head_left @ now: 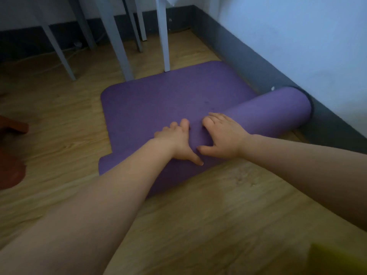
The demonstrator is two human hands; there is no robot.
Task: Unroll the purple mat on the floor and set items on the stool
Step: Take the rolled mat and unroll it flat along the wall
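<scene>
The wooden floor [228, 211] fills most of the view, with a grey skirting [264, 76] along the wall on the right and pale furniture legs [117, 40] at the far side. On the floor lies the purple mat [158, 104], about partly opened: a flat part reaches toward the furniture legs, and the rest is a thick roll [274, 110] whose right end touches the skirting. So the unrolling seems well begun but not finished, and nothing is set on a stool; a reddish-brown object [12, 147] at the left edge may be the stool, but this cannot be told. No container is visible. The left hand [178, 141] and the right hand [224, 135] both rest on the roll, close together, fingers spread and pressing, not clasping it
</scene>
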